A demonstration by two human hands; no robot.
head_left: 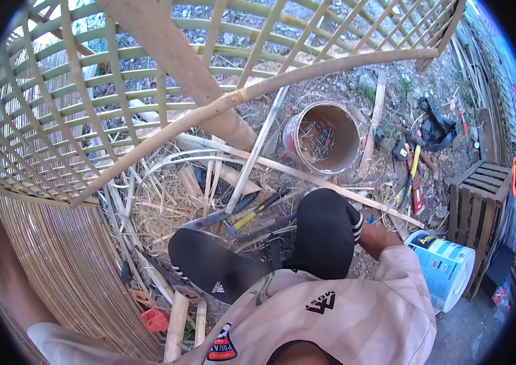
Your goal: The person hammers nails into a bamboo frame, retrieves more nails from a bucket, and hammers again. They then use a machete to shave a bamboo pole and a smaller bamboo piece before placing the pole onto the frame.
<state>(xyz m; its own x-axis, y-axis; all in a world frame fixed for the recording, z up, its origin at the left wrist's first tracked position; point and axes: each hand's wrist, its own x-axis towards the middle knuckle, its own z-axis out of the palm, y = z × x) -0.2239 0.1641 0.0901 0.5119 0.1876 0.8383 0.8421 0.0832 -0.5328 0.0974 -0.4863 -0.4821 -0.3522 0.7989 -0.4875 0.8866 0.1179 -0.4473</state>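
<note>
My left arm [2,267] reaches up along the left edge of the view, beside a lattice panel of woven bamboo strips [118,94]; its hand is out of sight. The panel has a curved bamboo pole [166,135] along its lower edge. On the other side, my right forearm [378,238] goes behind my bent knee [328,225], which hides that hand. In front of my legs lie a hammer with a yellow and black handle [259,213] and a dark flat blade-like tool [218,217].
A thick wooden post [179,67] slants across the lattice. Beyond my knee stands a bucket [292,137] with nails inside. To the right are a blue-and-white paint bucket [446,266], a slatted wooden crate [475,204] and a yellow-handled tool [415,165]. Wood strips and shavings [160,204] litter the ground.
</note>
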